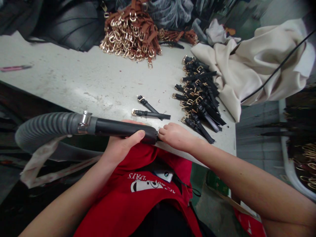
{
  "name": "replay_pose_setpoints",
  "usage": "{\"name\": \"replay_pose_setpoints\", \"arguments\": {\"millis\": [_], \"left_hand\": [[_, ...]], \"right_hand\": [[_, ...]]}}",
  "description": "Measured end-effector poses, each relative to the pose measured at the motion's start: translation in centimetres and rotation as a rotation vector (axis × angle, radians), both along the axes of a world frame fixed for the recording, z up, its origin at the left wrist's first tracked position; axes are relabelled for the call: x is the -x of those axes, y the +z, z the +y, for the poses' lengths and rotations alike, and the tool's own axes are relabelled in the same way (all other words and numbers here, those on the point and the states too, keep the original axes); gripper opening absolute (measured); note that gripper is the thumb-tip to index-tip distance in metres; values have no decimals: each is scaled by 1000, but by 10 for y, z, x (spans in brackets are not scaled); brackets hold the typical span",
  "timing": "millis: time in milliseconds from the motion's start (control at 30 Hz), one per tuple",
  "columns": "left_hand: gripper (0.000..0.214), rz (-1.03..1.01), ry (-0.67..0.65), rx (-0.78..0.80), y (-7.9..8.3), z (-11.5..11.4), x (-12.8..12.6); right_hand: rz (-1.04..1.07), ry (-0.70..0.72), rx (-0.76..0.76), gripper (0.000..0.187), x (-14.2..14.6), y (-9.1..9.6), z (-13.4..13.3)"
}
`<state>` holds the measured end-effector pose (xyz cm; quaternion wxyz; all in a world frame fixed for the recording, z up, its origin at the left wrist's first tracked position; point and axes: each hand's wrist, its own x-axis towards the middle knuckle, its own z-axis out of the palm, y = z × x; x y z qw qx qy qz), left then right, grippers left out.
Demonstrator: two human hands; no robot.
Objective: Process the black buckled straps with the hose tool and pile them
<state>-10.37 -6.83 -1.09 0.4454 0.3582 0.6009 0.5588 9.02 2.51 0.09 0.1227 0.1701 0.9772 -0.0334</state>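
My left hand (123, 144) is wrapped around a black tube-shaped nozzle (111, 127), its thumb lying along the top. A ribbed grey hose (51, 126) joins the nozzle through a metal clamp (84, 121). At the nozzle's open end, my right hand (174, 135) is closed, knuckles up. A small dark bit shows between its fingers and the nozzle tip, but what it grips is hidden. Just beyond the hands, two short black buckle straps (153, 114) lie crossed on the pale table (86, 79).
A heap of black buckle straps (199, 95) lies right of the hands. Farther back are brown buckle straps (133, 33) and dark sheets (66, 23). Cream fabric (261, 62) drapes over the right corner, crossed by a black cord (276, 70). A pink pen-like tool (14, 68) rests at left.
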Motion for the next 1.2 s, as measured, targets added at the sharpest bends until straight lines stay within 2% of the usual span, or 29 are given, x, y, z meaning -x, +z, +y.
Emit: {"name": "replay_pose_setpoints", "arguments": {"millis": [67, 133, 300, 367, 433, 533, 733, 833, 900, 967, 1100, 1200], "left_hand": [[21, 30, -17, -29, 1, -1, -1], [22, 42, -22, -33, 2, -1, -1], [22, 18, -50, -48, 5, -1, -2], [22, 11, -58, -47, 6, -1, -2], [22, 8, -59, -46, 6, 0, -2], [20, 6, -63, -49, 6, 0, -2], [19, 10, -62, -53, 5, 0, -3], [22, 22, -61, -57, 3, -1, -2], [23, 35, -67, -53, 3, -1, -2], [24, 48, -68, -49, 3, -1, -3], [26, 55, -64, -71, 2, -1, -4], [27, 54, -71, -84, 0, 0, -5]], "right_hand": [[8, -16, 18, 24, 0, -1, -2], [32, -100, 37, 23, -3, -7, -5], [252, -509, 100, 24, -13, -35, -17], [358, -610, 147, 23, -16, -42, -18], [404, -621, 201, 22, -18, -43, -18], [332, -522, 234, 21, -19, -37, -14], [53, -272, 70, 19, -12, -17, -9], [7, -159, 23, 19, -10, -13, -9], [9, -135, 22, 21, -9, -15, -10], [29, -209, 39, 21, -10, -20, -13], [99, -505, 95, 24, -10, -32, -19], [175, -642, 164, 23, -8, -36, -21]]}}
